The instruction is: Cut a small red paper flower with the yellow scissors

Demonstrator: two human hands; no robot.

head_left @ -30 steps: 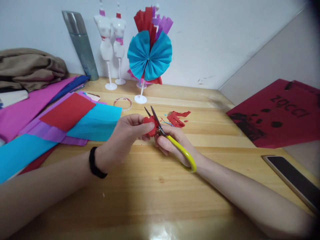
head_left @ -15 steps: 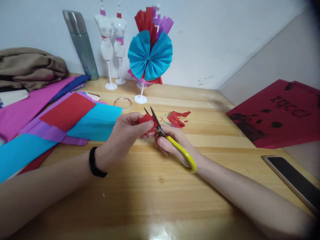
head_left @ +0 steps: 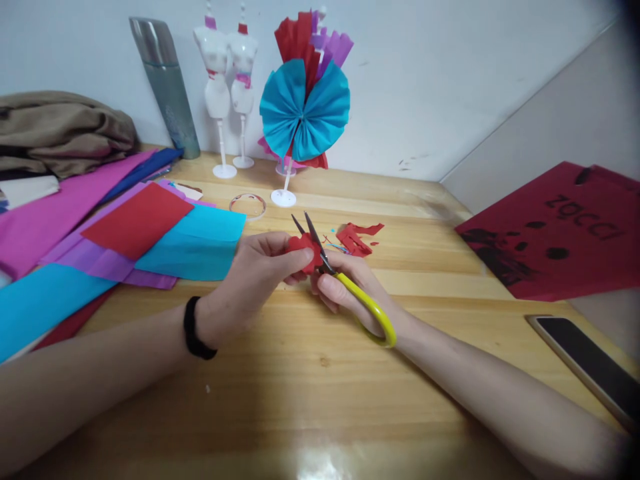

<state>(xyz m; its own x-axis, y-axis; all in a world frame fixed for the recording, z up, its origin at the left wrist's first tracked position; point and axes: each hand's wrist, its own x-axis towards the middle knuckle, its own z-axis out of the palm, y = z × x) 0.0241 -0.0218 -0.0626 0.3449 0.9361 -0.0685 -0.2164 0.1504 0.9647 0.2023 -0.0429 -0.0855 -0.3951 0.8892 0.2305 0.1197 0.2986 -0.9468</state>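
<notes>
My left hand (head_left: 265, 263) pinches a small red paper piece (head_left: 300, 252) with a scalloped, flower-like edge between thumb and fingers. In my right hand (head_left: 345, 283) are yellow-handled scissors (head_left: 367, 303), their dark blades parted and pointing up and away from me. The blades stand right against the red piece, partly behind it. Red paper scraps (head_left: 356, 239) lie on the table just beyond my right hand, with tiny red and blue bits beside them.
Coloured paper sheets (head_left: 193, 243) spread over the left of the wooden table (head_left: 320, 400). Behind stand white mannequins (head_left: 217, 97), one bearing a blue pleated paper fan (head_left: 305, 113), a flask (head_left: 173, 100) and a tape roll (head_left: 248, 207). A red bag (head_left: 555, 233) and phone (head_left: 585, 360) are at right.
My left hand has shifted slightly right and turned the red paper piece, so more of its scalloped edge shows. The scissors stay parted at its edge.
</notes>
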